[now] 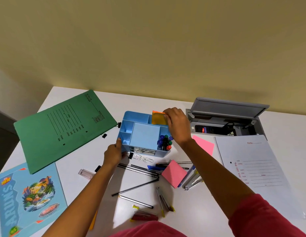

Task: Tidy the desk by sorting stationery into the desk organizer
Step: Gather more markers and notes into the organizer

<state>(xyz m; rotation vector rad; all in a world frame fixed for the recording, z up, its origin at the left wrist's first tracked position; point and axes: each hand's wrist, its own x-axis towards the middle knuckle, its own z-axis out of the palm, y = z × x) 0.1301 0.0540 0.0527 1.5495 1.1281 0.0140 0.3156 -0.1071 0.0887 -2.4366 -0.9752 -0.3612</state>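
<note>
A light blue desk organizer (142, 139) stands mid-desk, with several pens (165, 142) upright in its right front compartment. My right hand (178, 124) pinches an orange sticky-note pad (158, 118) over the organizer's back right compartment. My left hand (113, 152) grips the organizer's front left corner. Paper clips (143, 159) lie at the organizer's front. Loose pens (140, 170), a pink sticky pad (173, 173) and staplers (193, 181) lie on the desk in front.
A green folder (63, 129) lies at the left, a blue notebook (27, 199) at the front left. A white form folder (254, 163) lies at the right, behind it an open cable box (225, 117). Another pink note (204, 146) lies right of the organizer.
</note>
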